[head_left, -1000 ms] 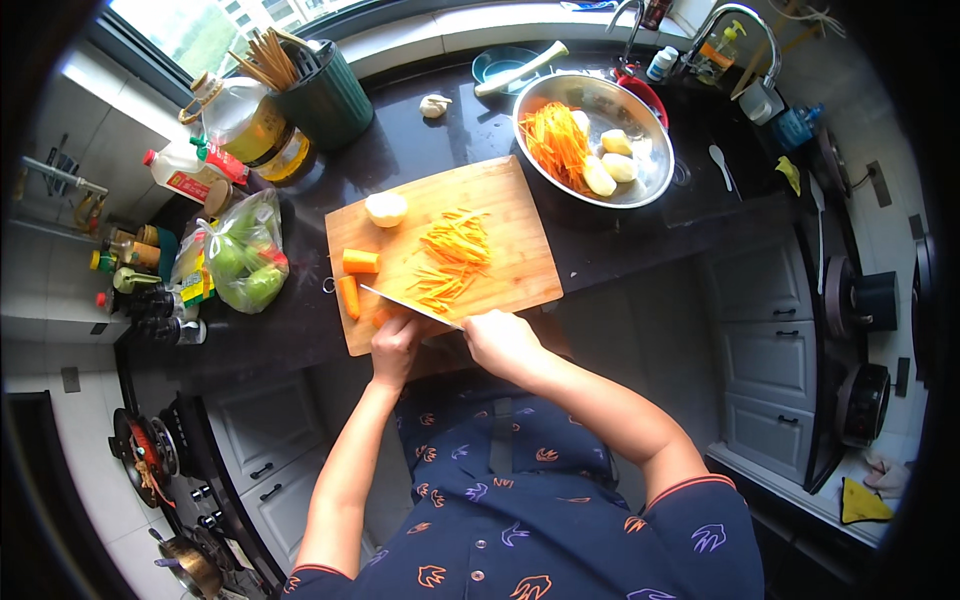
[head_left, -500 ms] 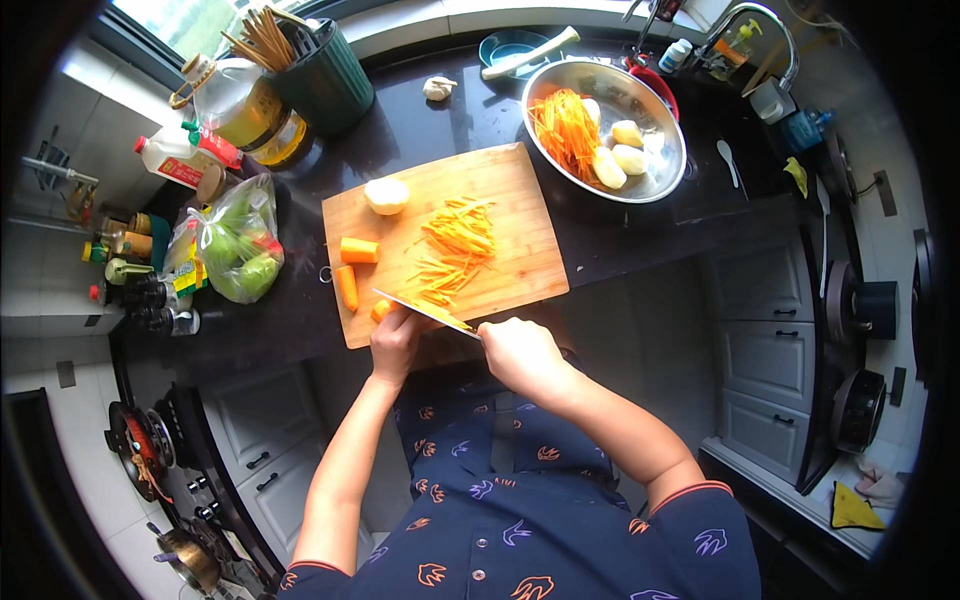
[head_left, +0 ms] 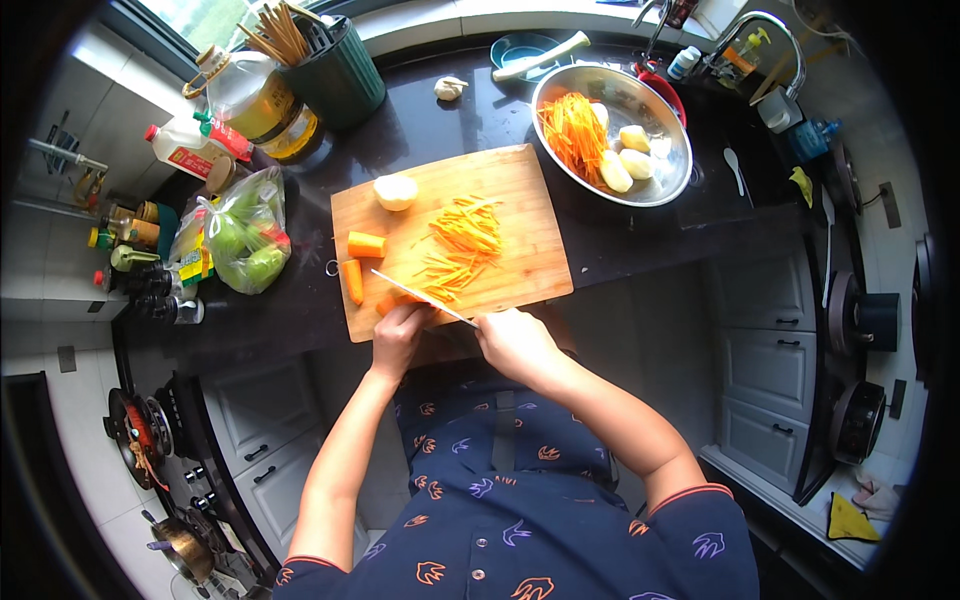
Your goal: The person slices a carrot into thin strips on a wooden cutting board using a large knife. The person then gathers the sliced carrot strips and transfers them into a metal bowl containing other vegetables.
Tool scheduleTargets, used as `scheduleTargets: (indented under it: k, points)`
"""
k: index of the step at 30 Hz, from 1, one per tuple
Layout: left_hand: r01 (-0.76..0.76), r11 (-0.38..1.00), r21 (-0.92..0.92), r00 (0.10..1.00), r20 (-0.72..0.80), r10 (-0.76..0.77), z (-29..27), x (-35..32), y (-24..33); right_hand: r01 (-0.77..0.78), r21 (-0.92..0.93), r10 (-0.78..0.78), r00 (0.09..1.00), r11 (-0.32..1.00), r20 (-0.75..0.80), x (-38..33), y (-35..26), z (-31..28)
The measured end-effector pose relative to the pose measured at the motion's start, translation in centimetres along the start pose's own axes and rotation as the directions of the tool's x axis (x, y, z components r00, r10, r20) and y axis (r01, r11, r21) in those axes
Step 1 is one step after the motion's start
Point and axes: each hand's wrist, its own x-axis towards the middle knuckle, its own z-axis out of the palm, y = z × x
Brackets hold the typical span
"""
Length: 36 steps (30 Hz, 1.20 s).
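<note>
My right hand (head_left: 518, 345) is wrapped round the handle of a kitchen knife (head_left: 422, 297), its blade slanting up and left over the cutting board (head_left: 525, 240). Close beside the blade, my left hand (head_left: 397, 342) presses a carrot piece (head_left: 388, 302) at the board's near edge; the fingers partly cover it. Beyond the blade lies a heap of carrot shreds (head_left: 465, 235). Two carrot chunks, one lying crosswise (head_left: 366, 244) and one lengthwise (head_left: 352, 282), rest at the board's left side. A peeled potato (head_left: 395, 192) sits near its far left corner.
A steel bowl (head_left: 680, 165) at the right holds carrot shreds and several peeled potatoes. Garlic (head_left: 449, 89) and a blue-green dish (head_left: 510, 48) lie farther back. To the left stand a bag of green vegetables (head_left: 245, 235), an oil jug (head_left: 250, 95) and a chopstick holder (head_left: 345, 75).
The knife blade has shifted slightly away from me relative to the board. My left hand keeps its hold on the carrot piece. The whole view has shifted a little.
</note>
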Motion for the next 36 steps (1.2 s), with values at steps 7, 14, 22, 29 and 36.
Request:
scheduleTargets:
  k: [7, 14, 22, 29, 36]
  points:
    - [0.039, 0.999, 0.023, 0.999, 0.001, -0.039, 0.6, -0.4, -0.2, -0.044, -0.024, 0.045, 0.998, 0.999, 0.039, -0.3, 0.1, 0.5]
    - [0.001, 0.999, 0.038, 1.0, -0.009, -0.001, 0.7, -0.5, -0.3, 0.007, -0.001, -0.007, 1.0, 1.0, 0.016, 1.0, 0.4, 1.1]
    - [0.019, 0.999, 0.047, 0.999, -0.038, -0.017, 0.4, -0.3, 0.4, 0.003, -0.018, -0.002, 0.998, 1.0, 0.07, -0.1, 0.1, -0.7]
    - [0.039, 0.998, 0.04, 0.999, -0.027, -0.038, 0.4, -0.3, 0.6, -0.009, 0.003, 0.009, 0.999, 1.0, -0.033, 1.0, 1.4, 2.7]
    - [0.009, 1.0, 0.018, 1.0, 0.013, -0.01, 0.0, -0.3, 0.2, 0.004, 0.021, -0.004, 1.0, 1.0, 0.006, 0.4, 1.2, 0.8]
